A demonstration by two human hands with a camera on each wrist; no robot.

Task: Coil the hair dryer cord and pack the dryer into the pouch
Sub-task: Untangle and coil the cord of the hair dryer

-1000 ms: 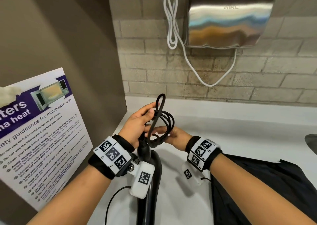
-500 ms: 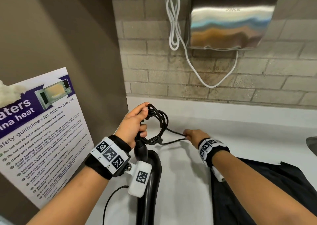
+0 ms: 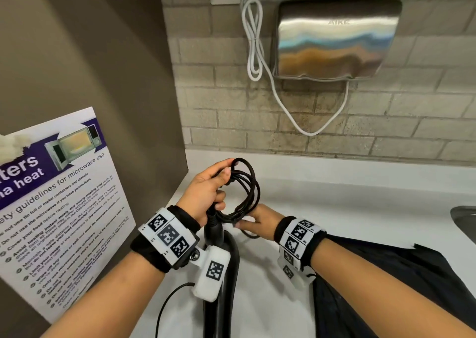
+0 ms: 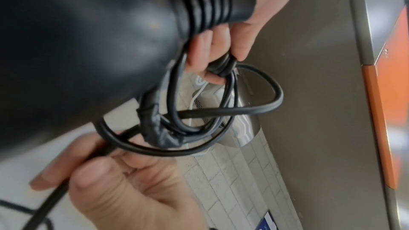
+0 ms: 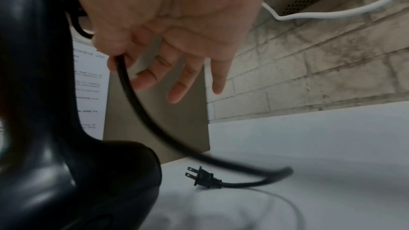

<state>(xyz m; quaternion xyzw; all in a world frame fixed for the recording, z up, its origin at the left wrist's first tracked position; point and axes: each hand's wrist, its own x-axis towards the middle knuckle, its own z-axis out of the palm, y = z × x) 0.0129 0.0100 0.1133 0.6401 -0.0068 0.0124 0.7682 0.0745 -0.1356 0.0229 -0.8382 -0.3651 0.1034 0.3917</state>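
Cord (image 3: 246, 191) coils pinched in left hand (image 3: 206, 196); right hand (image 3: 257, 221) apparently pinches its tail, fingers spread.

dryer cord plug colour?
Black, like the cord; plug shows best in the right wrist view, lying on the counter.

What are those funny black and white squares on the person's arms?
They are square code markers printed on white blocks, strapped on black wristbands. The left wrist and the right wrist each wear one. Under each hangs a small white camera box with another marker, and a thin black cable trails from the left one. The arms have no sleeves.
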